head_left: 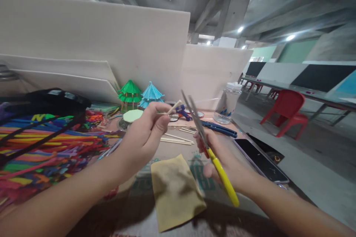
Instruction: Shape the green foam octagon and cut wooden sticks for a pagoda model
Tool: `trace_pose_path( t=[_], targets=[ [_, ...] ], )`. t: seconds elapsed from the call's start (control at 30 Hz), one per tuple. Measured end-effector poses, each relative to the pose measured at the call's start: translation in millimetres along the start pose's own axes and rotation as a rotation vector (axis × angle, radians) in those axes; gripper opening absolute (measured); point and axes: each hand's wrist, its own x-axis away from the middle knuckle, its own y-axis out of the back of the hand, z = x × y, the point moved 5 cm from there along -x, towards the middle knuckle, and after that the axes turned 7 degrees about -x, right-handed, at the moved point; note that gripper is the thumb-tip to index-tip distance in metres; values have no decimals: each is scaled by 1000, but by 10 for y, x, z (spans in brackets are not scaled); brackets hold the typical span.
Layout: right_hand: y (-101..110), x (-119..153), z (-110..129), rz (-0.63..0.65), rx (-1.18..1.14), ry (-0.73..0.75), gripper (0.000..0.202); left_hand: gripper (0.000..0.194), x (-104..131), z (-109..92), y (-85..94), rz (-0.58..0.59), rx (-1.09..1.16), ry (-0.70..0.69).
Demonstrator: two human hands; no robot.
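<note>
My left hand (141,133) pinches a short, thin wooden stick (175,107) between thumb and fingertips. In my right hand (221,155) is a pair of scissors (223,177) with yellow and red handles. Their blades point up and away, slightly parted, to the right of the stick and apart from it. Several pale wooden sticks (176,141) lie on the cardboard tabletop beyond my hands. A tan rectangle of paper (176,192), perhaps sandpaper, rests flat below and between both hands.
Colourful pipe cleaners (55,155) heap up at left. Behind stand a green tiered-roof model (130,90), a blue one (151,92) and white boards (111,37). A glue gun (183,112), dark blue tool (219,129), bottle (226,105) and phone (261,160) are at right.
</note>
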Motion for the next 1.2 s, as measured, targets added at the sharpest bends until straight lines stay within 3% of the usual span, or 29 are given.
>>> trace_pose_path(
  t=[0.27,0.57,1.2],
  targets=[
    [-38,-19,-88,-92,-161,57,70,24,-10,-246,2,5,-385,-238],
    [-98,48,-229,-34,-184,50,74,18,24,-240,-32,-14,-460,-318],
    [-59,45,-26,0,-80,50,70,21,73,-317,-46,-50,-634,-428]
  ],
)
